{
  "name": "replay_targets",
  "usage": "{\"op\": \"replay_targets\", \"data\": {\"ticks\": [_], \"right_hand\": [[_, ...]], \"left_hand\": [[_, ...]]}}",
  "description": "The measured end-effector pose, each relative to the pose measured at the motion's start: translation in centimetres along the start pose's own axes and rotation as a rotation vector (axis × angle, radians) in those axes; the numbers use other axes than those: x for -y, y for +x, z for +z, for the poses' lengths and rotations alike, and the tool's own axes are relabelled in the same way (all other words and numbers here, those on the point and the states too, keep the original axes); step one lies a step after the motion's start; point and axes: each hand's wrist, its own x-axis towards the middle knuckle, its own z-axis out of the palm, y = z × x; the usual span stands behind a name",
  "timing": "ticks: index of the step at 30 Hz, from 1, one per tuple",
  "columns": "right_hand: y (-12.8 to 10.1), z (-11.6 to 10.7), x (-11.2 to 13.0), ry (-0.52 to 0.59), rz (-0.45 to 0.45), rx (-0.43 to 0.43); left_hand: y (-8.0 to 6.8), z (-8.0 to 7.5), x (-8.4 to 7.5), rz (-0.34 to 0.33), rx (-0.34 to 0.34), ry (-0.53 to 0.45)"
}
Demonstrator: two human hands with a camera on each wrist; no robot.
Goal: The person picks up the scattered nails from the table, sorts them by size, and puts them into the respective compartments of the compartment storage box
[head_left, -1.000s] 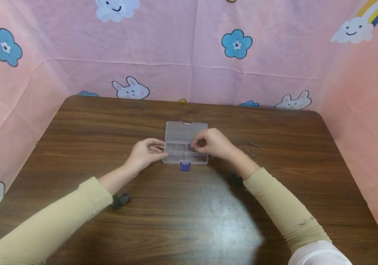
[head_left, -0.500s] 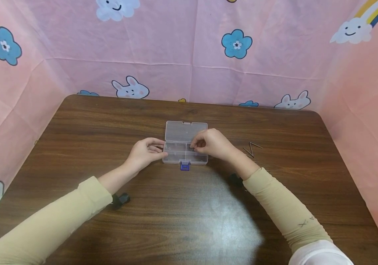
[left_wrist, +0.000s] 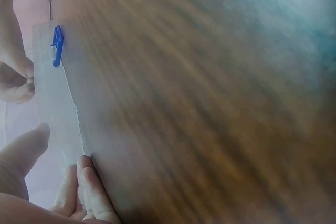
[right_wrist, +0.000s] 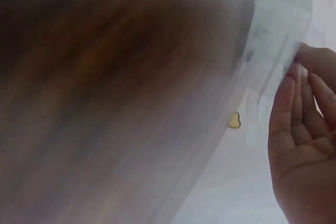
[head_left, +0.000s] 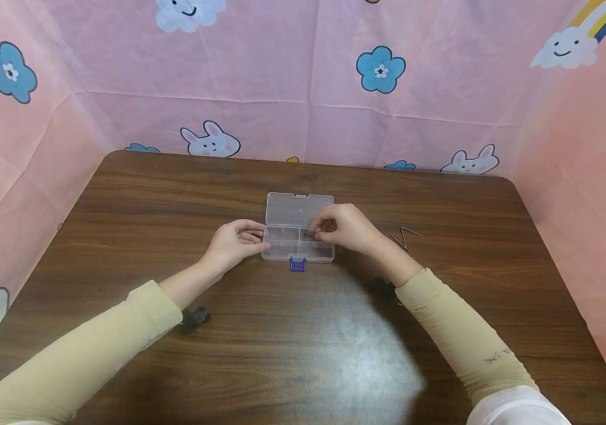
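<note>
Steadying the clear, rectangular, presumably light, slippery plastic box point(head_left: 280, 251) on the brown bench point(head_left: 260, 342), the left hand point(head_left: 232, 241) is aptly gripping its left end; at its rear-right compartment point(head_left: 305, 235), the right hand point(head_left: 346, 227) is seemingly pinching an indistinct piece point(left_wrist: 30, 81).

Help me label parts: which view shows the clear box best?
The head view: the clear box shows its lid and compartments from above. Left wrist shows its front side obliquely; right wrist, only a hazy part.

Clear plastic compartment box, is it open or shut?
Open: its clear rectangular lid is folded back behind the box, and the blue plastic latch hangs unfastened.
</note>
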Motion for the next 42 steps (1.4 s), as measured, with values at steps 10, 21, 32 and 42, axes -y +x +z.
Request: {"op": "replay_targets", "data": {"ticks": [10,21,32,42], "right_hand": [[-1.7,-2.6,-1.1,0.077,0.063,-0.108],[-4.0,-5.6,-3.3,0.053,0.133,-0.206],[-6.6,-7.8,-5.7,0.028,0.226,-0.240],[-8.9,-8.8,-7.6,-0.037,0.295,-0.265]], "left_hand": [[0.0,0.0,-0.1,0.002,0.001,-0.005],[-0.2,0.0,-0.2,0.006,-0.002,-0.004],[-0.1,-0.1,0.0,-0.002,0.006,0.003],[-0.1,-0.1,-0.1,0.009,0.007,0.009]]}}
